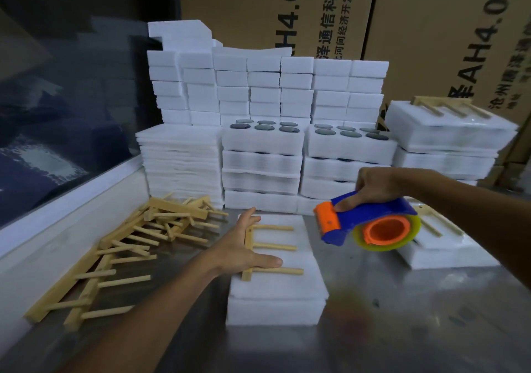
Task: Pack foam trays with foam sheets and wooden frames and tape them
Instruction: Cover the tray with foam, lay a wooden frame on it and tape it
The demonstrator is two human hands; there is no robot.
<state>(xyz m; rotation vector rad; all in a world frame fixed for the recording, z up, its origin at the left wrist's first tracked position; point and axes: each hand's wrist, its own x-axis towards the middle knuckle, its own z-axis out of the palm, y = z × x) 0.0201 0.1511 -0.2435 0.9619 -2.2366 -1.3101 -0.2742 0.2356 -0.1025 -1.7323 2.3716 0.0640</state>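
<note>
frames of spare wood (115, 255) lie heaped at our far left on the metal table (416, 329), well apart from the work. next comes our left hand (244, 249), fingers straight and spread, pressing flat on the spine of the wooden frame (270, 248) that sits on top of the foam tray (275, 295) just in front of us. that frame's spine runs away from us under the palm, and its three prongs point to the right, toward our other hand. the tray's long axis also seems to run away from us, its near end facing our body. to the right and above the tray's far right corner, our right hand (373, 187) curls around the handle of the blue tape dispenser (370, 224), thumb on top, orange blade end aimed left at the tray, without touching it. we judge the taping comes next: the dispenser is near the tray's right edge, so the strip would likely cross the short way, right to left, over the prongs, while the left hand pins the frame.
</note>
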